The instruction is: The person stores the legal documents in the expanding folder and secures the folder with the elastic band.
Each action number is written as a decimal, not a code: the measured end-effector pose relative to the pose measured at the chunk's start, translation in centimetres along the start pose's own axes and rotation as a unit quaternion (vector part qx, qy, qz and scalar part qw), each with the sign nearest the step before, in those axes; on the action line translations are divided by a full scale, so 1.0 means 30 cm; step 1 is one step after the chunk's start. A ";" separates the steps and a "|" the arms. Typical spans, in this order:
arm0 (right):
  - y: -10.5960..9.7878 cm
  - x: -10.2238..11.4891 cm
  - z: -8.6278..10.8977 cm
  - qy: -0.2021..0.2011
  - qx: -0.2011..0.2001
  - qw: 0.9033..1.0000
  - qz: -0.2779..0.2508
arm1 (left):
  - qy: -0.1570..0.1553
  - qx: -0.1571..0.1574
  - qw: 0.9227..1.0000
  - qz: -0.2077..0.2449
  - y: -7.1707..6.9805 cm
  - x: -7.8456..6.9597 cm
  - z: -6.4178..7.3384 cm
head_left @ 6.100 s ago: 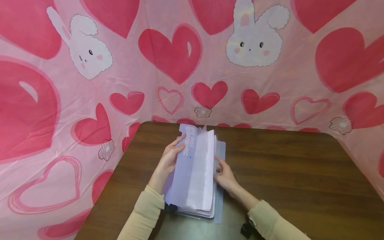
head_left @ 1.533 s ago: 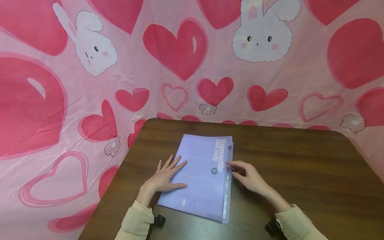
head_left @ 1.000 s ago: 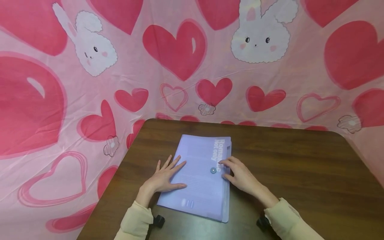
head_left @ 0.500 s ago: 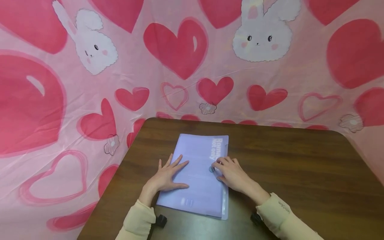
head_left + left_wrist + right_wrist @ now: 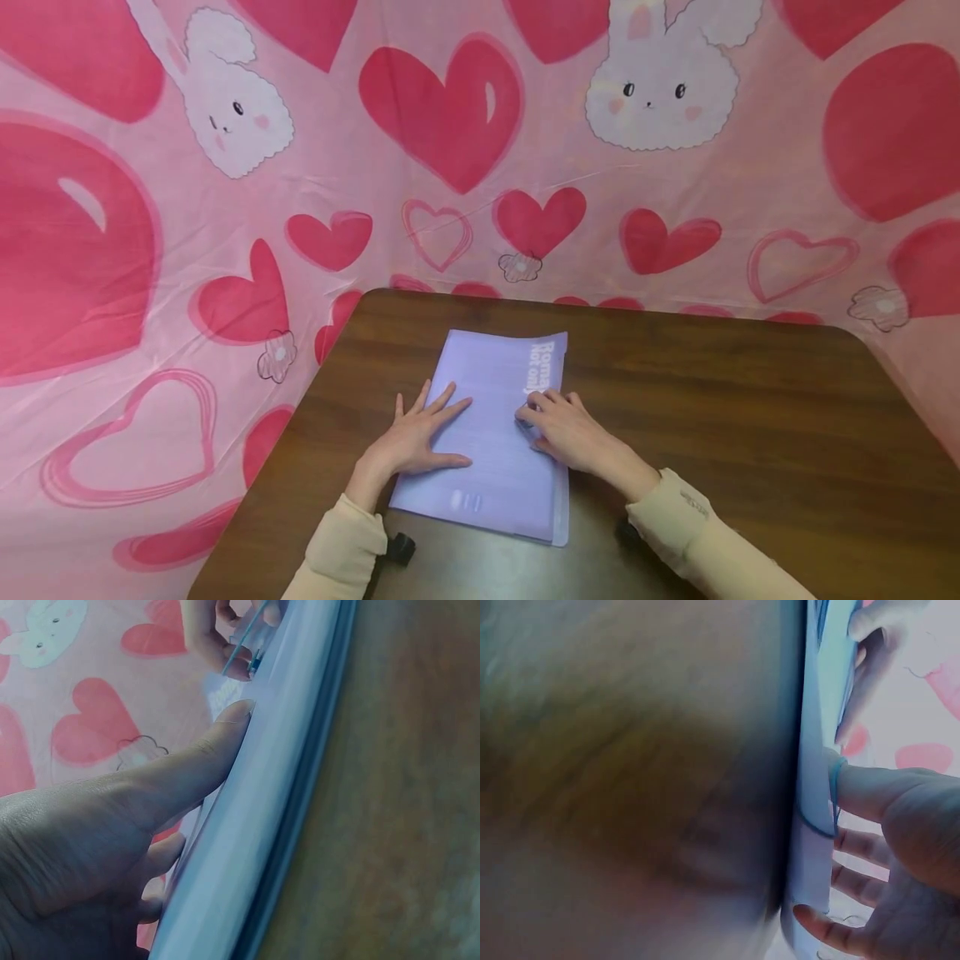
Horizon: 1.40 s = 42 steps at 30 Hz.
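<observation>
A closed lilac document folder (image 5: 495, 442) with white lettering lies on the table, sheets faintly showing through its cover. My left hand (image 5: 408, 442) rests spread on the folder's left side, fingers straight and thumb apart. Over the folder's right part, my right hand (image 5: 566, 433) has curled fingers at the spot of the round button, which they mostly cover. A thin blue-green elastic cord (image 5: 244, 643) runs taut at the right fingers in the left wrist view. In the right wrist view the cord (image 5: 835, 791) loops by the right thumb and around the folder's edge.
The dark wooden table (image 5: 712, 417) extends to the right of the folder. Behind it hangs a pink cloth (image 5: 555, 150) with hearts and rabbits. A black wrist mount (image 5: 401, 548) sits under the left cuff.
The folder, earlier held open with papers showing, is now closed. My right hand has moved left from its right edge onto the button with the cord. The left hand stays put lately.
</observation>
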State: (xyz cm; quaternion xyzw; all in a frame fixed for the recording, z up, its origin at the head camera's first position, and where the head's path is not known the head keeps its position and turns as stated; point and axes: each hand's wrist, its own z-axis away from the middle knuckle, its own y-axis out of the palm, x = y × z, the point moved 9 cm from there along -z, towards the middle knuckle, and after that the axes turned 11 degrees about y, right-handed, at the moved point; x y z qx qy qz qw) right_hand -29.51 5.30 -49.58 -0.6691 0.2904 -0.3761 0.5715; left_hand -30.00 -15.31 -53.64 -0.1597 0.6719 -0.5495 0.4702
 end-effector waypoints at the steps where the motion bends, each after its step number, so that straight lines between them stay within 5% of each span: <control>1: 0.001 0.006 -0.002 -0.002 0.001 1.000 0.001 | -0.001 0.001 1.000 0.000 0.000 0.000 0.001; 18: 0.032 -0.006 -0.012 0.039 0.030 0.998 -0.034 | 0.009 0.006 1.000 0.004 0.012 -0.008 -0.018; 25: 0.017 -0.040 0.016 0.070 -0.003 0.997 -0.043 | 0.011 0.004 1.000 0.008 0.013 -0.017 -0.017; 31: 0.016 -0.070 0.046 0.103 -0.001 0.990 -0.093 | 0.008 0.012 1.000 0.008 0.021 -0.006 -0.009; 37: 0.013 -0.090 0.079 0.073 0.014 0.987 -0.145 | 0.010 0.018 1.000 0.018 0.005 0.002 -0.005; 42: -0.009 -0.135 0.111 0.069 0.022 0.975 -0.211 | 0.035 -0.011 0.999 0.039 -0.028 0.023 -0.017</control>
